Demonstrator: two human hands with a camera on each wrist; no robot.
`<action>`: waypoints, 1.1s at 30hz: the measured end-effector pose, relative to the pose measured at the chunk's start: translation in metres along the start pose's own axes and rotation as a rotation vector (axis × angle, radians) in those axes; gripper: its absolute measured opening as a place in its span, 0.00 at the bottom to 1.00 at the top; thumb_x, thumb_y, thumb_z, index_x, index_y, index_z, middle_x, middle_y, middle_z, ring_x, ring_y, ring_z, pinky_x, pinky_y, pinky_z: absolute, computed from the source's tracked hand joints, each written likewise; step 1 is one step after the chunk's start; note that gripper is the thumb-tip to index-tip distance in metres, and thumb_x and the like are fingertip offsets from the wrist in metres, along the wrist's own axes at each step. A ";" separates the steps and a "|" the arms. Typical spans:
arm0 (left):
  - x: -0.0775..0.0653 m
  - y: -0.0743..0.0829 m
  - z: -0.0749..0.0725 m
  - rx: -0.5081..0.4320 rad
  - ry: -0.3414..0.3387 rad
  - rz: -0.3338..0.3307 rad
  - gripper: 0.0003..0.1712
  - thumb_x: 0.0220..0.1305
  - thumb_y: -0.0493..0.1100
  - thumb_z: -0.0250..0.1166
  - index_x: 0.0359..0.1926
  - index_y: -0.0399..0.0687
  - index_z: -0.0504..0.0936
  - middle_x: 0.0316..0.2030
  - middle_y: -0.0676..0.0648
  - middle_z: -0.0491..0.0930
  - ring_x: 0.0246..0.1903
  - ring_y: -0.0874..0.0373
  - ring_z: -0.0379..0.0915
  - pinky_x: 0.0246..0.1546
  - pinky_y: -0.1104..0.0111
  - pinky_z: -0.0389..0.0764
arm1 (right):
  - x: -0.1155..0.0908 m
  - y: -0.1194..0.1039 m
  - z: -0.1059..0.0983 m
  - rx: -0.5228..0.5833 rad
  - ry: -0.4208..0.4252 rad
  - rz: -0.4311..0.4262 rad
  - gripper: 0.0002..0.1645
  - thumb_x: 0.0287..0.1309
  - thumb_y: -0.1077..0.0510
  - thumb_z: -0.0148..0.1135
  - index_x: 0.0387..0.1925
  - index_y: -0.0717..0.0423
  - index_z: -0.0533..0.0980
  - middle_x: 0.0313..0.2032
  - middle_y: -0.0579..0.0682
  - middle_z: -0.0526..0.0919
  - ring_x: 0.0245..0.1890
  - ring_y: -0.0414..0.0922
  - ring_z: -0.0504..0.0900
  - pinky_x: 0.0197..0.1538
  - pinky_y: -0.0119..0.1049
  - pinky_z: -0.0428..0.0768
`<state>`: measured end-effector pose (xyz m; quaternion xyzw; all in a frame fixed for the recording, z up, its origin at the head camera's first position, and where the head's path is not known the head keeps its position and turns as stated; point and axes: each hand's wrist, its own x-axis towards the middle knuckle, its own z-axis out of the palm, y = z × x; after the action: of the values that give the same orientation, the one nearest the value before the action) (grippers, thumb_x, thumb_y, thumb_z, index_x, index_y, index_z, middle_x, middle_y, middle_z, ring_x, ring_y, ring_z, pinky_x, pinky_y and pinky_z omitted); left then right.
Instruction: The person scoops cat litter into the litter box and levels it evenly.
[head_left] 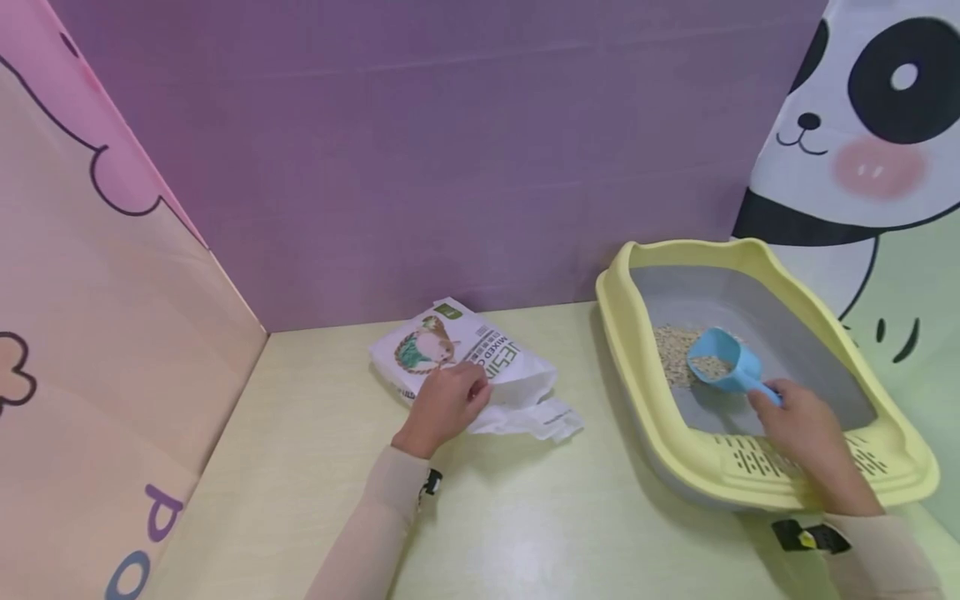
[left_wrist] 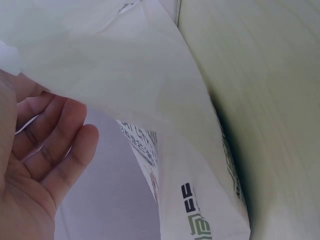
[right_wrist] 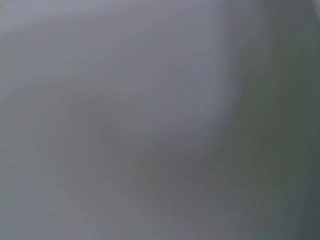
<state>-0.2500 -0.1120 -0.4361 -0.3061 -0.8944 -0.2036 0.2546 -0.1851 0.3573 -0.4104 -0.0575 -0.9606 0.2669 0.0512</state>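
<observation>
A white printed bag (head_left: 468,337) of mixed cat litter lies on the table with its torn mouth toward the right. My left hand (head_left: 447,404) pinches the upper edge of that mouth. In the left wrist view the lifted white film (left_wrist: 125,65) stands over a gap, with the other fingers (left_wrist: 75,160) loosely bent beside it. At the right, my right hand (head_left: 806,425) grips the handle of a light-blue scoop (head_left: 742,367). Pellets sit in the scoop, which is tilted over more litter pellets (head_left: 672,343) inside the litter box. The right wrist view is only a grey blur.
The litter box has a high yellow rim (head_left: 652,404), a grey floor (head_left: 720,292) and a slotted front ledge. It stands near the purple back wall (head_left: 450,167). A printed panel (head_left: 90,292) rises along the left side of the pale table (head_left: 300,467).
</observation>
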 end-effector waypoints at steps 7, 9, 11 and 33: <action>-0.001 0.000 0.000 -0.001 -0.006 -0.005 0.08 0.65 0.40 0.67 0.28 0.50 0.81 0.23 0.56 0.77 0.22 0.68 0.65 0.28 0.74 0.70 | -0.001 -0.001 0.000 0.006 0.009 0.011 0.30 0.78 0.49 0.42 0.56 0.76 0.69 0.25 0.53 0.75 0.24 0.48 0.69 0.27 0.38 0.68; -0.001 0.000 0.000 0.002 -0.009 -0.006 0.08 0.66 0.40 0.67 0.28 0.50 0.81 0.23 0.56 0.77 0.22 0.68 0.65 0.28 0.73 0.70 | -0.002 -0.002 0.001 0.004 0.016 0.010 0.30 0.78 0.49 0.42 0.56 0.76 0.69 0.25 0.54 0.75 0.24 0.47 0.69 0.27 0.38 0.68; -0.001 0.000 0.000 0.004 -0.009 -0.006 0.08 0.66 0.40 0.67 0.28 0.50 0.81 0.23 0.56 0.77 0.22 0.67 0.65 0.28 0.73 0.70 | -0.002 -0.002 0.001 0.004 0.024 0.006 0.29 0.77 0.50 0.42 0.55 0.76 0.69 0.25 0.54 0.75 0.24 0.48 0.69 0.27 0.38 0.68; -0.001 0.000 0.000 -0.006 -0.015 -0.011 0.08 0.66 0.40 0.66 0.28 0.50 0.81 0.22 0.56 0.76 0.21 0.68 0.64 0.26 0.76 0.69 | -0.004 -0.001 -0.001 -0.018 0.104 -0.013 0.27 0.76 0.52 0.45 0.59 0.73 0.69 0.33 0.63 0.80 0.26 0.49 0.72 0.28 0.37 0.67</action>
<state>-0.2491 -0.1122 -0.4366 -0.3034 -0.8974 -0.2055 0.2456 -0.1813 0.3561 -0.4095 -0.0653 -0.9595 0.2544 0.1022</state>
